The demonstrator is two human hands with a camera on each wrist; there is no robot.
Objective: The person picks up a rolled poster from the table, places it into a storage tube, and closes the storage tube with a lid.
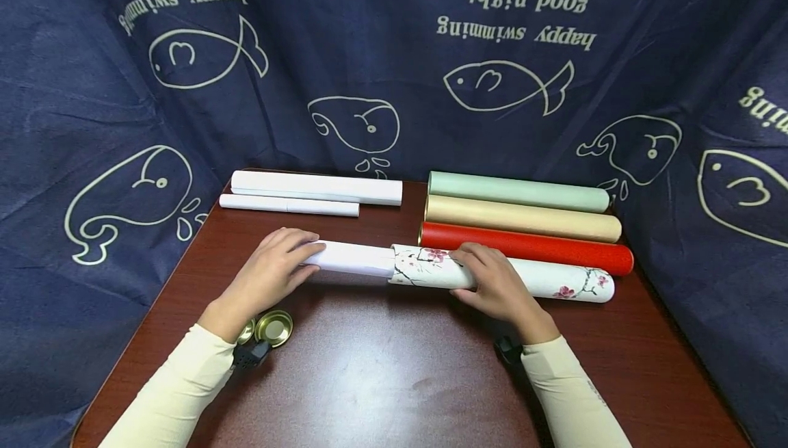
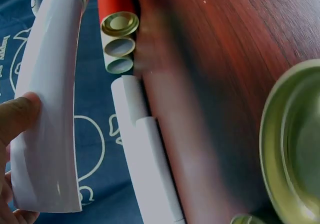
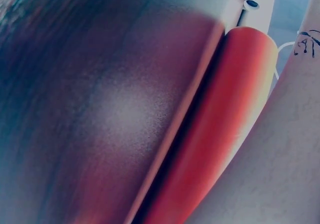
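My left hand (image 1: 271, 270) grips the left end of a rolled sheet of white paper (image 1: 357, 258), thumb pressed on its face in the left wrist view. The paper's right end sits inside the left mouth of a white cardboard tube (image 1: 560, 280) printed with plum blossoms. How deep it reaches is hidden by the tube wall. Around the tube's middle, my right hand (image 1: 492, 284) holds it from above, fingers on the far side and thumb on the near side. In the right wrist view, the blossom tube (image 3: 280, 159) fills the right side beside a red tube (image 3: 215, 124).
Behind the blossom tube lie a red tube (image 1: 529, 248), a gold tube (image 1: 523, 219) and a green tube (image 1: 517, 192). Two white paper rolls, one thick (image 1: 314, 187) and one thin (image 1: 289, 204), lie at the back left. Gold metal lids (image 1: 273, 328) rest near my left wrist.
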